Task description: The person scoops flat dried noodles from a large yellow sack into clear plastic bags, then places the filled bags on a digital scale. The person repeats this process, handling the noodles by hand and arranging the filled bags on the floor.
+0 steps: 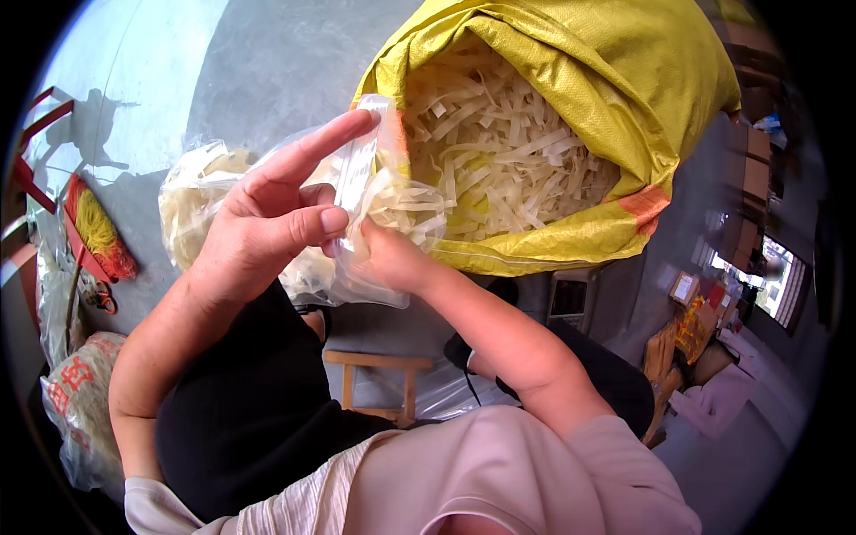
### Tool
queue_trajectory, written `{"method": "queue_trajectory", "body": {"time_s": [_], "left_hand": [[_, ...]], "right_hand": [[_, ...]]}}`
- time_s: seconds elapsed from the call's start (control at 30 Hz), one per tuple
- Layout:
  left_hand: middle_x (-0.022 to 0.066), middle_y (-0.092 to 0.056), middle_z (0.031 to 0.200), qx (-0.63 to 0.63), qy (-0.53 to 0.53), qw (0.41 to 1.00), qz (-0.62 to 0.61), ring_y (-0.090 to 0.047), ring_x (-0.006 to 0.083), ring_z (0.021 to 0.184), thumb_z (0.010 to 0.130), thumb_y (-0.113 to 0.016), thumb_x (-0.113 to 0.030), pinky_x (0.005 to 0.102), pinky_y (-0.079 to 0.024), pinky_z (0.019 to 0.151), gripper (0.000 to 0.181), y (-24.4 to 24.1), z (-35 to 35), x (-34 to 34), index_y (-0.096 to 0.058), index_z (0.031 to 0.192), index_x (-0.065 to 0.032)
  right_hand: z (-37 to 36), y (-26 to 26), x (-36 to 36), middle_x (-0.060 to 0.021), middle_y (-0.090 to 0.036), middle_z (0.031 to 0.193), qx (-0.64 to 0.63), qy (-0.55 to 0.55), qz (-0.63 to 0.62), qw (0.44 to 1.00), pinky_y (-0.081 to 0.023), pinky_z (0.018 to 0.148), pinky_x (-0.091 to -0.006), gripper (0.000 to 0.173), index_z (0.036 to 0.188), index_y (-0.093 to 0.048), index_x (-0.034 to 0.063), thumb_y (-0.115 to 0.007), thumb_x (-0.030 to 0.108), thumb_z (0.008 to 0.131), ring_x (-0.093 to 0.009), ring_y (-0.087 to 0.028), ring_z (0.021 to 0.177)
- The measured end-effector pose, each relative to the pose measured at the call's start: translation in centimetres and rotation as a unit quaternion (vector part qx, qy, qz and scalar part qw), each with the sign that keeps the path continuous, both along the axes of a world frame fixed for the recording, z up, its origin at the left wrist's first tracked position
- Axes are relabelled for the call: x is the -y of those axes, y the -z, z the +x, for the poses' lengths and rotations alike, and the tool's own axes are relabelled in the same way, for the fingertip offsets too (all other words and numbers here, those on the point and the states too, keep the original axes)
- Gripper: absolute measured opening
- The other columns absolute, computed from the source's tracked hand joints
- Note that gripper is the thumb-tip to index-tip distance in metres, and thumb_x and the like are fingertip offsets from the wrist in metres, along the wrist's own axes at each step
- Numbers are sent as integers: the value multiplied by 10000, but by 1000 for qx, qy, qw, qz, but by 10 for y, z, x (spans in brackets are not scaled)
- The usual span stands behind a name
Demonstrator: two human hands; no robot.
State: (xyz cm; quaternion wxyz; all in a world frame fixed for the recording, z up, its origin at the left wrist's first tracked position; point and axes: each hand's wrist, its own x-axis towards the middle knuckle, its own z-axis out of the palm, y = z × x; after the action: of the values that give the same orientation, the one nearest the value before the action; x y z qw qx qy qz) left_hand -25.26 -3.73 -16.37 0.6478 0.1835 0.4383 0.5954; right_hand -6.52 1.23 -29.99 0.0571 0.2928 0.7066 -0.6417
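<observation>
My left hand [274, 207] holds the rim of a clear plastic bag [361, 154] between thumb and fingers, with the index finger stretched along it. Inside the bag's mouth are pale, flat dried strips [401, 207]. My right hand [394, 257] is at the bag's lower side, its fingers partly hidden by plastic and strips; what they grip cannot be told. Just beyond, a large yellow woven sack [548, 247] lies with its mouth towards me, holding a heap of the same pale strips [508, 147]. More filled clear bags [200, 200] rest behind my left hand.
A digital scale [568, 297] stands below the sack. A wooden stool [378, 361] is between my legs. At left are a red and yellow broom [100, 227], scissors [103, 297] and a stuffed plastic sack [87, 401]. Cardboard boxes [685, 287] stand at right.
</observation>
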Motion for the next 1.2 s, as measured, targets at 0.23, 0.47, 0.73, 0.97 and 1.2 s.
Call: {"method": "queue_trajectory", "body": {"time_s": [0.23, 0.47, 0.73, 0.97, 1.2], "left_hand": [[84, -375, 1486, 5, -86, 996, -13, -538, 16, 797, 846, -620, -47, 199, -475, 707, 659, 3, -11, 3, -369, 1454, -70], [10, -637, 1189, -56, 29, 991, -116, -483, 40, 784, 874, -570, -21, 198, -420, 750, 384, 10, -5, 8, -608, 1256, -35], [20, -626, 1209, -45, -18, 992, -116, -475, 32, 778, 890, -589, -56, 198, -428, 758, 398, 3, -9, -1, -580, 1287, -32], [-5, -643, 1153, -30, 6, 990, -135, -487, 38, 779, 877, -599, -46, 210, -434, 745, 389, 9, -13, -1, -600, 1266, -42], [9, -643, 1204, -30, 15, 992, -125, -520, 33, 785, 886, -608, -36, 205, -449, 699, 354, 16, -18, -1, -629, 1238, -68]], "right_hand": [[-9, -40, -50, -49, -646, 971, 0, 66, -123, 990, -505, 730, -254, 218, 1065, -622, 76, -654, 190, 882, -106, -616, 868], [82, 58, -78, -109, -650, 1062, 213, 346, -18, 914, -528, 775, -310, 363, 1144, -606, 22, -663, 271, 887, -191, -642, 902], [28, 46, -141, -163, -594, 1178, 30, 458, -194, 867, -499, 914, -364, 507, 1267, -517, -17, -668, 282, 886, -217, -602, 1036], [-42, 96, -194, -88, -524, 1272, -119, 609, -382, 684, -410, 1023, -479, 600, 1315, -475, 122, -636, 472, 854, -308, -507, 1163], [-77, 89, -231, -18, -539, 1290, -117, 658, -312, 676, -441, 951, -445, 524, 1288, -530, 180, -601, 457, 850, -230, -512, 1168]]}}
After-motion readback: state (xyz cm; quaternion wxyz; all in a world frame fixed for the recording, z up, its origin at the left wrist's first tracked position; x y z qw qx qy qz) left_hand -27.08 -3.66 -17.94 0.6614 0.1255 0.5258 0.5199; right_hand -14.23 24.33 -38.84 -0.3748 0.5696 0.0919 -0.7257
